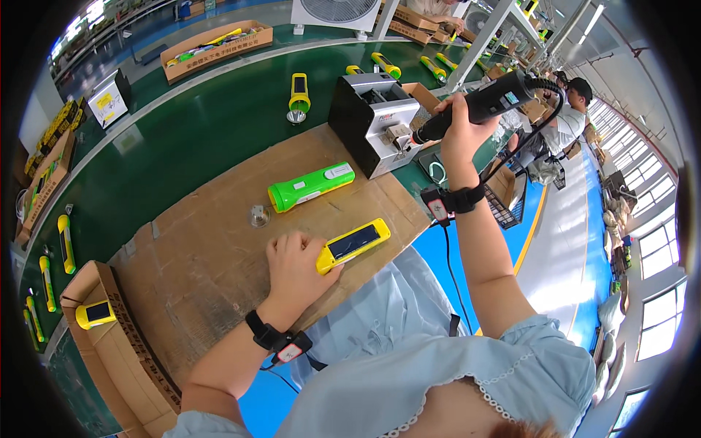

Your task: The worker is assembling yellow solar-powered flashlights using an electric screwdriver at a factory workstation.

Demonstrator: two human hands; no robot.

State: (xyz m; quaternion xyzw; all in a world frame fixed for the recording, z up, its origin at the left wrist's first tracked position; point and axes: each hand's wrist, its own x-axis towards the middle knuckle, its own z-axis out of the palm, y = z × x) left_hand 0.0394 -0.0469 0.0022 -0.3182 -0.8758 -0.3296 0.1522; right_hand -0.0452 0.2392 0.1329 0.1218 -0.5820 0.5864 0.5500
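Note:
My left hand [292, 274] is closed around the end of a yellow flashlight casing [356, 244] with a dark solar panel, which rests on a brown cardboard sheet [197, 248]. In my right hand [467, 142] is a black electric screwdriver [500, 96] with a coiled cable. Its tip reaches the front of a black and silver screw feeder [365, 120]; whether a screw is on the tip is too small to tell. Beyond my left hand lies a green and yellow flashlight body [310, 187], with a small shiny reflector [259, 215] beside its head.
An open cardboard box [124, 365] at the left holds a yellow casing [96, 314]. Several flashlights lie on the green conveyor, one [299, 98] beyond the sheet. Farther off are a parts box [219, 55] and a fan [336, 11]. Other people sit at the far right.

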